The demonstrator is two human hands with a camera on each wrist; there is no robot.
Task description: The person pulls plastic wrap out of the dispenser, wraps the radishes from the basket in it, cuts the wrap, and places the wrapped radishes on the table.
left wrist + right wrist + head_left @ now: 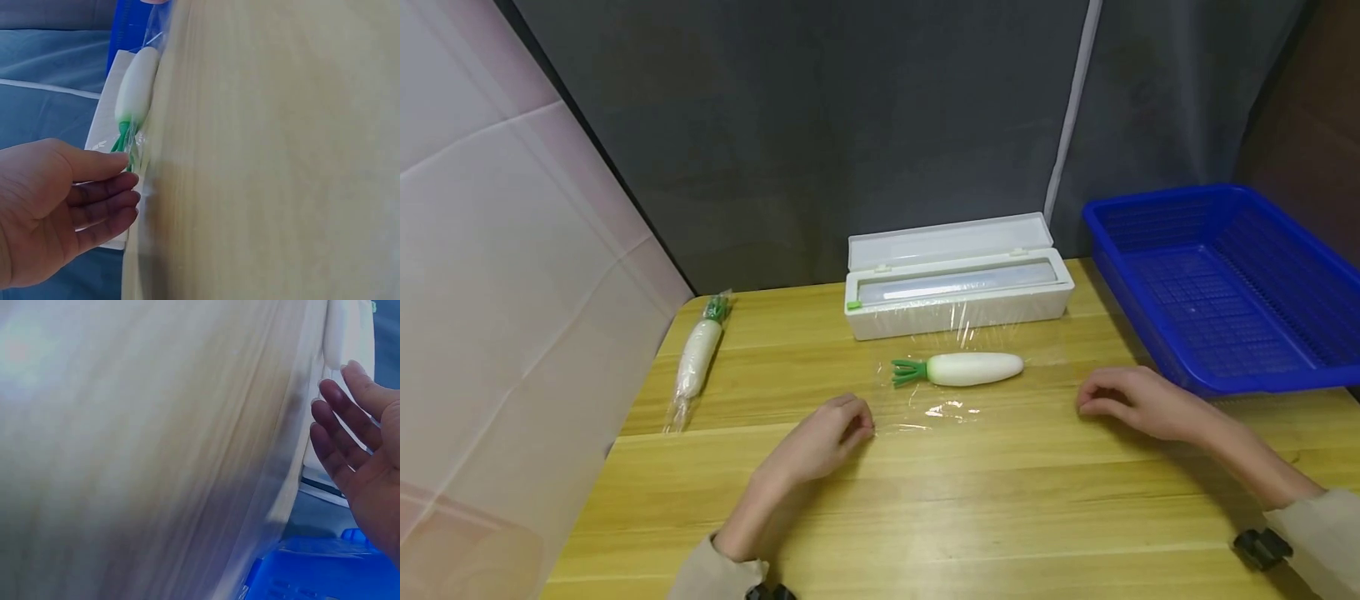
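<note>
A white radish [974,368] with green stalks lies on a sheet of clear cling film [951,411] in the middle of the table. My left hand [820,437] pinches the film's near left corner between thumb and fingers. In the left wrist view, the thumb [103,164] is close beside the radish's green stalks [123,139]. My right hand [1142,404] is off to the right of the radish, near the blue basket. The right wrist view shows its fingers [344,419] loosely bent, thumb apart, holding nothing.
Behind the radish stands a white cling film box [962,317], its lid raised and a roll inside. A wrapped radish [698,358] lies at the left of the wooden table [970,517]. The blue basket [1195,367] occupies the right side. A grey curtain [790,150] hangs behind.
</note>
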